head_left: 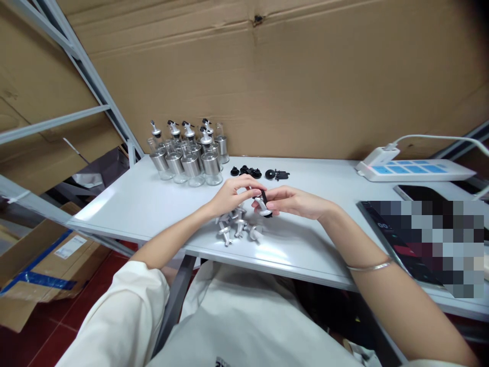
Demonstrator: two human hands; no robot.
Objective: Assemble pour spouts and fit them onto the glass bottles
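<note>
A silver spout is held between the two hands, just above the table and close to its near edge. Its long axis is tilted: the narrow end points up and to the left, away from the person, while the wide, black-edged base faces down and to the right. A black flap stands against its upper side, rising steeply.

The right hand comes from the right and grips the spout near its base between thumb and fingers, set narrow. The left hand reaches over from the left, its thumb and fingers closed on the upper end of the flap; the fingertips partly hide the contact.

Just below the hands, on the near side, lies a loose pile of spare spouts, turned various ways. Beyond the hands are black stoppers, a black disc and, just to its right, more flaps.

Farther back on the left stand the bottles, upright in a close group, clear glass with steel bands; several carry spouts. At the right end are a power strip with a white plug in it, a phone, and a larger dark device, partly pixelated. A cardboard wall rises behind the table. Down on the left, an open box sits on the red floor.
</note>
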